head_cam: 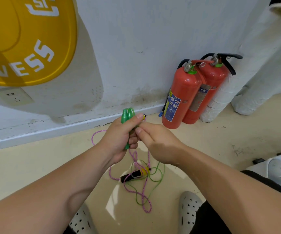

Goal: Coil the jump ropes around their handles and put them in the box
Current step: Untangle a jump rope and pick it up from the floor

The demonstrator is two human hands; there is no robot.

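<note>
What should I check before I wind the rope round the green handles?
1. Both green handles together in the left hand: ok.
2. The right hand pinching the green rope: cannot tell, fingers hide it.
3. Green rope free of the pink rope: not ok, tangled on the floor.
4. The black-and-yellow handle clear of the ropes: not ok, lying on them.
5. Both shoes off the ropes: ok.

The two green plastic handles (127, 115) are shining glossy and smooth. The pink braided cloth rope (135, 157) is looking rough and matt, while the thin green plastic cord (164, 171) is looking smooth. The two red metal fire extinguishers (181, 98) are gleaming with glossy paint. The beige floor (203, 141) is reflecting light softly, and the white painted wall (136, 39) is looking matt.
</note>
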